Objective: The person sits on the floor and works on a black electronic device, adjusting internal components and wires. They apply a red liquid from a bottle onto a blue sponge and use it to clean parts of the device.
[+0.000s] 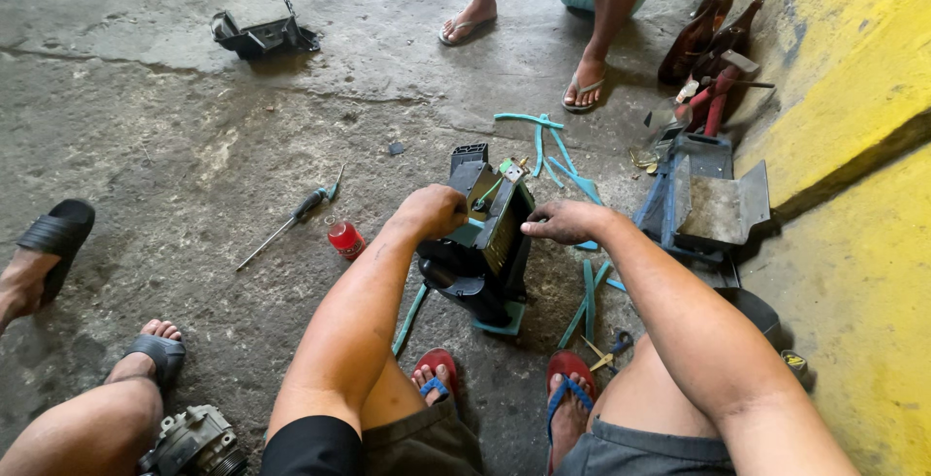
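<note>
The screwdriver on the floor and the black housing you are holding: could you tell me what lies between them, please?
In the head view, a small red cap lies on the concrete between the screwdriver and the black housing, beside the left hand.

Left of the black plastic housing (482, 243), the concrete floor (175, 146) lay mostly open, with only a black-handled screwdriver (291, 219) and a small red cap (345, 239). On the right, teal rubber strips (562, 161) and a blue metal stand (700, 200) crowded the passage beside the yellow wall (853, 146).

Both hands (495, 216) on black housing (482, 248); screwdriver (289, 219) nearby.
</note>
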